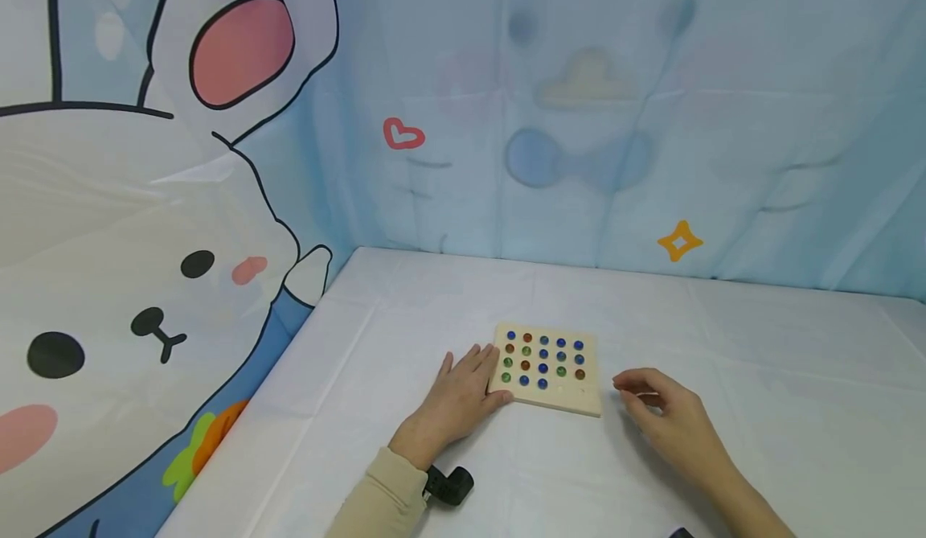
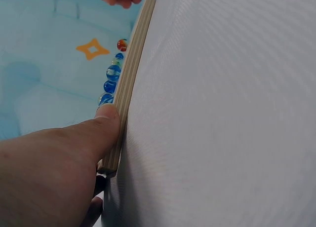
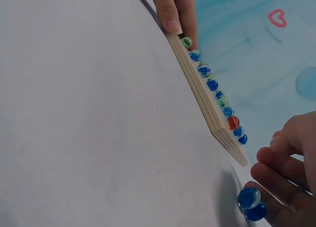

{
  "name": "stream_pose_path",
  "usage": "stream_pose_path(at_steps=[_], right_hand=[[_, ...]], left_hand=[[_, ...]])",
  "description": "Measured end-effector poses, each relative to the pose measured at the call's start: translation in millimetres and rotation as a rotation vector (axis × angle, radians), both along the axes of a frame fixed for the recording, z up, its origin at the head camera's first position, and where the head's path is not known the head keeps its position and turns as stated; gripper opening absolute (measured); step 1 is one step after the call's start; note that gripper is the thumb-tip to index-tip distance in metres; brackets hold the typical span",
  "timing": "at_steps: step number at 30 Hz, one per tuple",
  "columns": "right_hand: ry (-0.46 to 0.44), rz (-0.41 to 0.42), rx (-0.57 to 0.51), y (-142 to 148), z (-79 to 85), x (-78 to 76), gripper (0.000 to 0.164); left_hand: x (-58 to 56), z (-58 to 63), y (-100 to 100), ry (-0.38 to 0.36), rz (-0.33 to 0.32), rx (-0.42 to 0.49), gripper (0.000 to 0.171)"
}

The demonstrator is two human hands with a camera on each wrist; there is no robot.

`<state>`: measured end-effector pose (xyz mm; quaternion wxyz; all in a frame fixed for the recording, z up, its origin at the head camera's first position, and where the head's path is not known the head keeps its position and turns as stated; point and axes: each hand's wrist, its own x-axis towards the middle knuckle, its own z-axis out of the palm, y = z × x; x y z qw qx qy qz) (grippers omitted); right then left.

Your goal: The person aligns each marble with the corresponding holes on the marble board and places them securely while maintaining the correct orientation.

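Observation:
A square pale wooden board (image 1: pixel 571 401) lies on the white table, with rows of blue, green and reddish-brown glass marbles (image 1: pixel 543 368) in its hollows. Bare hollows show at its near right corner. My left hand (image 1: pixel 457 401) rests at the board's left side, fingers extended and spread; its thumb (image 2: pixel 107 119) touches the near edge. To the right of the board, apart from it, my right hand (image 1: pixel 669 421) hovers with bent fingers. The right wrist view shows blue marbles (image 3: pixel 252 203) held in its lower fingers, while thumb and index come close together.
White cloth (image 1: pixel 347 409) covers the table. Behind stands a light blue printed curtain (image 1: pixel 448 200), with a large cartoon animal (image 1: pixel 145 224) on the left. A black wrist camera (image 1: pixel 452 486) sits by the left cuff; a dark item's edge (image 1: pixel 681 533) shows at the bottom.

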<state>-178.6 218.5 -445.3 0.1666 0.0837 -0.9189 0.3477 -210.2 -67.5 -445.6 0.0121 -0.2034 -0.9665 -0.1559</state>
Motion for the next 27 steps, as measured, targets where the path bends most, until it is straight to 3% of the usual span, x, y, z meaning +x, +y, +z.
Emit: stream_pose_path(at_steps=[7,21,27], right_hand=[[-0.071,-0.018,-0.012,6.4,-5.5,-1.4,0.019],[-0.123,-0.007,-0.051,24.8,-11.5,3.4,0.019],[-0.142,0.059,-0.078,34.3,-11.5,8.0,0.027]], left_hand=[[1.0,1.0,0.6,-0.011,0.004,0.000,0.072],[1.2,1.4,0.2,-0.011,0.008,-0.008,0.073],[1.6,2.0,0.5,-0.010,0.013,-0.008,0.072]])
